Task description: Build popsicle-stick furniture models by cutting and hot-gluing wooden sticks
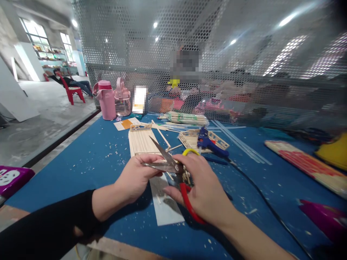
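Reaching in nearest, from the lower left, with a black sleeve (54,220); grasping in the right hand (207,191) a pair of scissors (177,168) with spread blades and red and yellow handles, above a white sheet (168,216) on the blue tabletop (89,169); drawing together thumb and fingers of the left hand (137,175) at the lower blade, cannot tell around what; showing just beyond it a panel of pale sticks (140,142), and to the right a blue glue gun (217,147) lying across a stick frame (188,138); bearing green print on a wrapped stick bundle (187,118) near the perforated screen (116,54), and red markings on a long pack (303,162) at right, too blurred to read; showing also an orange-and-white card (126,124) near a pink flask (108,104), too small to read.
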The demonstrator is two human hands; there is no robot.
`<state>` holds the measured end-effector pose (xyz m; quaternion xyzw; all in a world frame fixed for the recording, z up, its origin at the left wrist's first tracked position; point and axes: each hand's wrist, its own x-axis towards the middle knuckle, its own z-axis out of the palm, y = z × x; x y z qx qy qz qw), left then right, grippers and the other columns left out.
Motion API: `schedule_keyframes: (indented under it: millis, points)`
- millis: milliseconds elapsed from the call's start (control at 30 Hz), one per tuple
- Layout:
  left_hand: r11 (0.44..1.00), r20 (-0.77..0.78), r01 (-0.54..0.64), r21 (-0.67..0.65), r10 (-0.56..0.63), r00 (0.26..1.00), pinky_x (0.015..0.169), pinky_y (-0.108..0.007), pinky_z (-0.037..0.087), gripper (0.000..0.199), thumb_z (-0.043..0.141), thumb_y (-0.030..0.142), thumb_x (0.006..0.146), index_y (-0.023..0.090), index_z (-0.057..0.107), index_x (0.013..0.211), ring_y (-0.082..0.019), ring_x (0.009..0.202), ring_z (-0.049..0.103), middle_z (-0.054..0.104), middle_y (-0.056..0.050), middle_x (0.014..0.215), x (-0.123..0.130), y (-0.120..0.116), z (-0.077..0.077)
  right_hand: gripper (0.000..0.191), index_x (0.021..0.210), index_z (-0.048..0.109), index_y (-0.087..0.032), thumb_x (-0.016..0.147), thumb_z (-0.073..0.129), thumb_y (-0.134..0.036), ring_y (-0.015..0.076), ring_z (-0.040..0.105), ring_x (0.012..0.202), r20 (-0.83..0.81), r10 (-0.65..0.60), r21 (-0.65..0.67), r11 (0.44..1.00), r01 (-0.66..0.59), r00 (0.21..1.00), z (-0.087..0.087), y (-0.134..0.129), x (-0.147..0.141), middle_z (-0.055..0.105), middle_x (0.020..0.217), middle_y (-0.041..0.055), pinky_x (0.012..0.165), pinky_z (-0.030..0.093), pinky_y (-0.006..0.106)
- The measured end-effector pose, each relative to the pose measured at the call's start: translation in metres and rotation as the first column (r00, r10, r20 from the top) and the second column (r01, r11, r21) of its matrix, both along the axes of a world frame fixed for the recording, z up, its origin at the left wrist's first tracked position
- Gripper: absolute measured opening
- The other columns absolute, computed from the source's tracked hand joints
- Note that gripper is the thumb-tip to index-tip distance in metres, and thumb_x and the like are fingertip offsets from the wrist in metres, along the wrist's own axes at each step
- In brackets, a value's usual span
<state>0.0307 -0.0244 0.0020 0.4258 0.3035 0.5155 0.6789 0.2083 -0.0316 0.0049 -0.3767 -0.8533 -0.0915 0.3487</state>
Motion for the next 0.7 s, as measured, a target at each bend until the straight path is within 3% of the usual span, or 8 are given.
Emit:
schedule_keyframes:
  millis: [333, 700]
  points:
    - [1.000, -0.021, -0.003, 0.024, 0.003, 1.000, 0.068, -0.024, 0.042, 0.004, 0.069, 0.012, 0.060, 0.015, 0.070, 0.062, -0.010, 0.067, 0.055, 0.066, 0.000, 0.068, -0.001, -0.001, 0.003, 0.053, 0.113, 0.051, -0.018, 0.077, 0.064, -0.056, 0.0210, 0.056, 0.080, -0.026, 0.028, -0.067, 0.997, -0.030, 0.999, 0.004, -0.004, -0.003, 0.059, 0.091, 0.0070, 0.070, 0.050, 0.037]
    - [0.993, -0.115, -0.078, 0.090, 0.088, 0.989, 0.063, -0.024, 0.039, 0.006, 0.065, 0.009, 0.058, 0.014, 0.069, 0.057, -0.010, 0.060, 0.051, 0.063, 0.001, 0.059, -0.002, -0.003, 0.011, 0.055, 0.108, 0.057, -0.014, 0.079, 0.059, -0.061, 0.0196, 0.057, 0.070, 0.020, 0.005, 0.074, 0.997, -0.006, 1.000, 0.002, -0.002, 0.002, 0.059, 0.078, 0.0059, 0.061, 0.049, 0.032]
